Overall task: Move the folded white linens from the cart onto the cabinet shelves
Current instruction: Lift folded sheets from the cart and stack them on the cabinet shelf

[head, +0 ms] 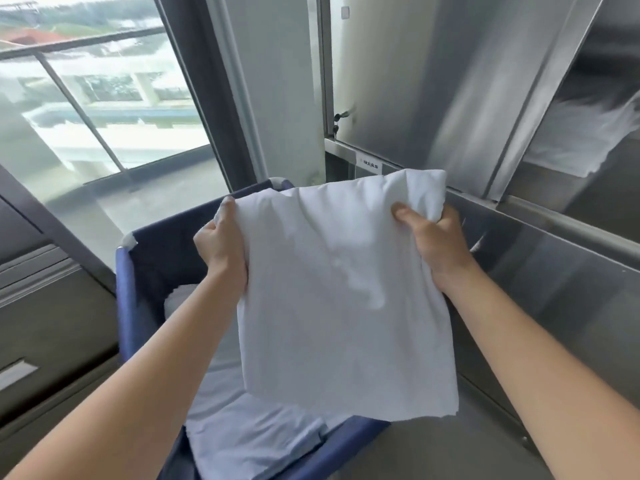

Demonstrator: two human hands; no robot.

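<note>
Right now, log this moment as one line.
left hand grips folded linen | right hand grips it | above cart | shelf not reached

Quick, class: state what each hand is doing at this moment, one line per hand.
Left hand: closed, gripping the left edge of the folded white linen.
Right hand: closed, fingers curled round the linen's upper right edge.

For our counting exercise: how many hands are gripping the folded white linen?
2. The left hand grips the folded white linen at its upper left edge; the right hand grips its upper right corner. Neither is hidden.
</note>
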